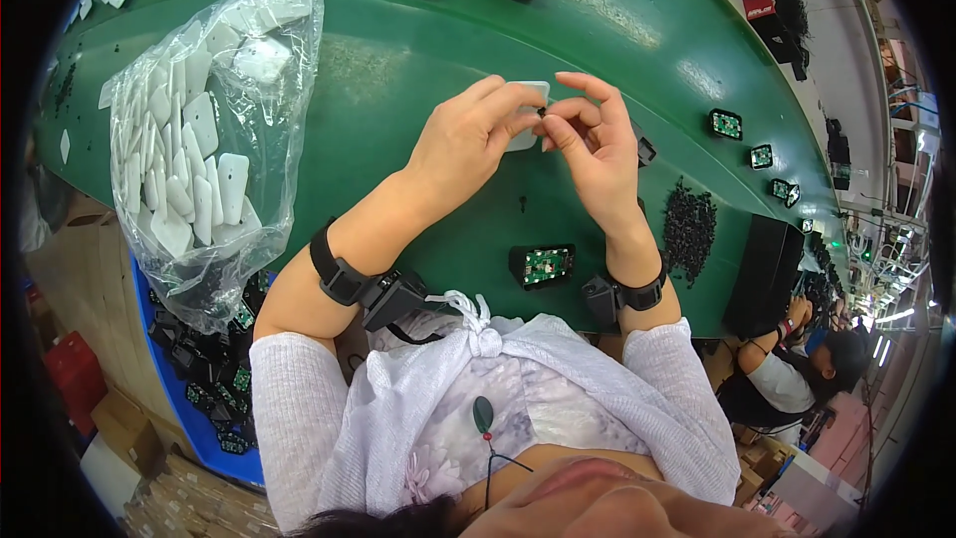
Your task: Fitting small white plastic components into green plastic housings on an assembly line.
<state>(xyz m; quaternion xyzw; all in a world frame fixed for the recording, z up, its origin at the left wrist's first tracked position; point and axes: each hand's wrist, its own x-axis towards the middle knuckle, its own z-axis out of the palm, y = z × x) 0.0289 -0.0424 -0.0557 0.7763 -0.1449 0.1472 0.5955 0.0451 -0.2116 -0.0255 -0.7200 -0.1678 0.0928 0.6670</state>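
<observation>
At the middle of the green table, my left hand point(474, 128) is closed, its thumb and fingers at a white plastic cover point(524, 142) that shows partly behind them. My right hand point(597, 144) meets it from the right, with thumb and fingers pinched at a tiny black part point(542, 112) between the two hands. Fingers hide most of both things. Just beyond my right wrist, a dark housing point(646, 151) shows in part. Nearer to me, an open black housing with a green circuit board point(546, 265) sits by the table's front edge.
A clear bag of white covers point(231, 184) lies at left, above a blue bin point(179, 379) of black housings with boards. Right of my forearm is a pile of small black parts point(690, 229), then a black box point(763, 274). Another person point(797, 369) works at far right.
</observation>
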